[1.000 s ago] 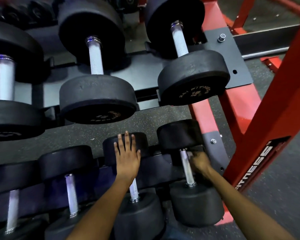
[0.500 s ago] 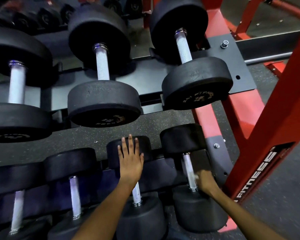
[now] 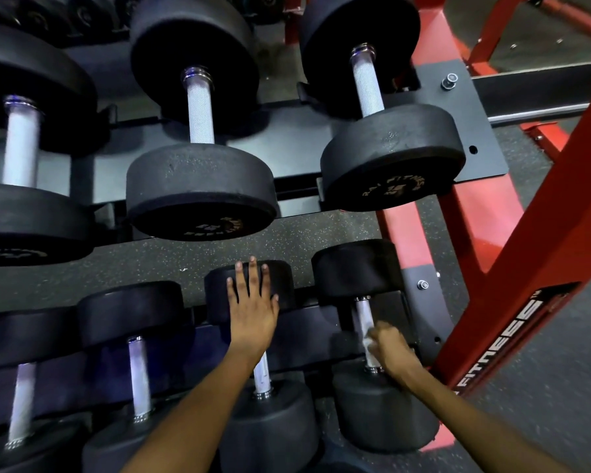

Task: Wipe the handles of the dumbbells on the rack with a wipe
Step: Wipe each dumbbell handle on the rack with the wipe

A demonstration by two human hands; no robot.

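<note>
Black dumbbells with silver handles lie on a two-tier rack. On the lower tier, the rightmost dumbbell (image 3: 357, 268) has its handle (image 3: 364, 315) partly covered by my right hand (image 3: 391, 348), which grips a white wipe (image 3: 368, 341) against the lower half of the bar. My left hand (image 3: 251, 310) rests flat, fingers straight, on the far head of the neighbouring dumbbell (image 3: 280, 285); its handle (image 3: 261, 377) shows below my wrist.
Three larger dumbbells (image 3: 202, 189) sit on the upper tier. More small dumbbells (image 3: 130, 312) fill the lower tier to the left. A red steel frame post (image 3: 539, 268) slants close by on the right. Speckled rubber flooring (image 3: 560, 387) lies beyond it.
My right hand with the wipe slid down the handle toward the near head, then came back up a little. My left hand stayed flat on the neighbouring dumbbell.
</note>
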